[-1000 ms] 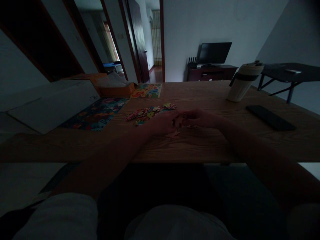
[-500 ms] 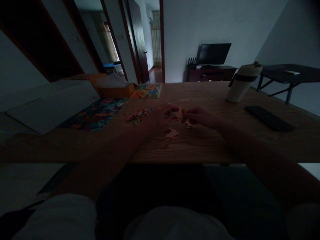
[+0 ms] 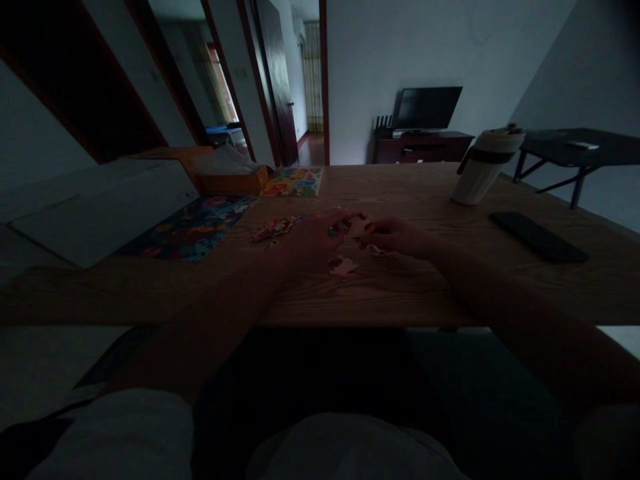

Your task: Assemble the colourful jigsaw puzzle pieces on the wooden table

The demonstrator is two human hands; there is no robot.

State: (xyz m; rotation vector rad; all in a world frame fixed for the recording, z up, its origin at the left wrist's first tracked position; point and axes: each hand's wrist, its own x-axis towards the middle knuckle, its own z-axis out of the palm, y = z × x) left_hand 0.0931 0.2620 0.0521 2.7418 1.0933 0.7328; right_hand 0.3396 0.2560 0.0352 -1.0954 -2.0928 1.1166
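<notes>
Change noted: my hands, bunched together a second ago, now stand apart, with a narrow gap between their fingertips. My left hand (image 3: 320, 230) arches over the middle of the tabletop (image 3: 425, 290), thumb and forefinger parted; coloured bits show in the opening, and I cannot tell whether I touch them. My right hand (image 3: 397, 235) has its fingers drawn in at a small yellow-orange piece (image 3: 369, 228); the light is too dim to confirm a pinch.

Position of pieces: a pinkish piece (image 3: 343, 267), partly covered a second ago, shows more fully, lying nearer the tabletop's front edge than either hand. A pale piece (image 3: 381, 252) lies just under my right fingers. The piece pile (image 3: 274, 230) lies left of centre, its right-hand part now hidden by my left hand.

Finding: in my judgement, the parting exposes the pinkish piece for comparison while restricting my view of the pile. Whether any pieces are joined cannot be established. The bottle (image 3: 486, 170), towards the tabletop's far right corner, stands well apart from the handling.
</notes>
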